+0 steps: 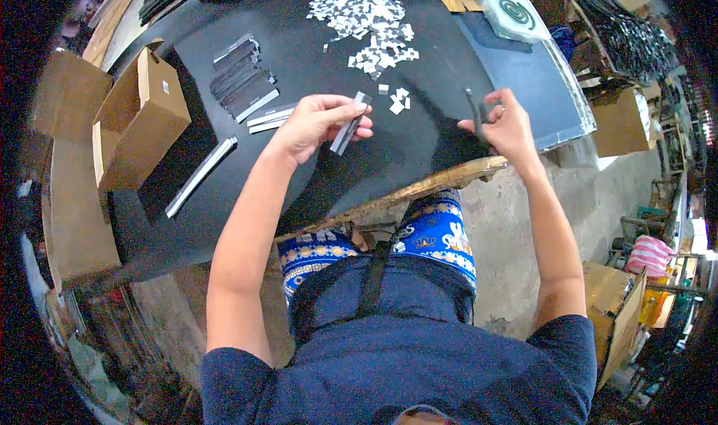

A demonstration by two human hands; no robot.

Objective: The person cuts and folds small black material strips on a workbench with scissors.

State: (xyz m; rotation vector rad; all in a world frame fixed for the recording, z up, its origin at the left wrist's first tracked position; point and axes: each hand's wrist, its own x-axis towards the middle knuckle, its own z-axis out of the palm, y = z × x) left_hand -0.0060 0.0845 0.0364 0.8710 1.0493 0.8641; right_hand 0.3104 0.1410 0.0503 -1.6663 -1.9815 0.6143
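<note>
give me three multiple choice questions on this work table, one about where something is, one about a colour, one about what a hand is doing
1. Where does the heap of small cut pieces lie?
A. at the far side of the black table
B. inside the cardboard box
C. on the person's lap

2. What colour is the open box by the left edge?
A. white
B. brown
C. green

3. What is the left hand doing?
A. lying flat and empty
B. holding a thin grey strip
C. reaching into the box

Answers: 1 A, the heap sits far beyond both hands. 2 B, it is plain brown cardboard. 3 B, the fingers close on the strip above the table, while the right hand holds a dark tool.
</note>
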